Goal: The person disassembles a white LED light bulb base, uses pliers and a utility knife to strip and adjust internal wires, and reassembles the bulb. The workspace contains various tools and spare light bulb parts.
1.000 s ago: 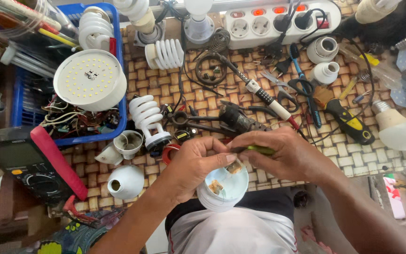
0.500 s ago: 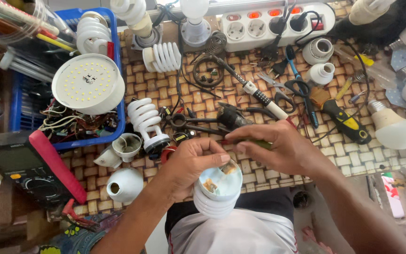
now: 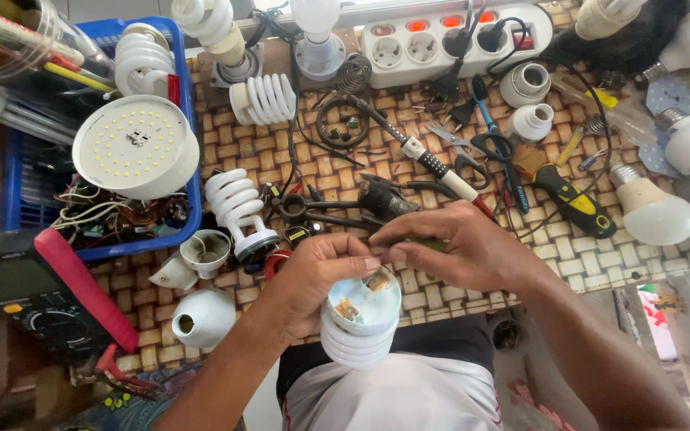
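In the head view, the left hand is gripping an opened white lamp base, its fingers wrapping around the ribbed housing and the thumb lying on the rim. The base is sitting just below both hands, over the person's lap at the near edge of the counter, with its open top facing up and small brownish parts showing inside. The right hand is pinching a thin green-handled tool between thumb and forefinger, its fingertips meeting the left thumb right above the base's opening; the tool's tip is hidden by the fingers. Just beyond the right hand a soldering iron is lying slantwise, with scissors and a yellow-and-black screwdriver further to that hand's right. Beyond the left hand, pliers and a white spiral lamp are resting on the woven mat. Far to the left hand's outer side, a blue crate is holding a round LED panel.
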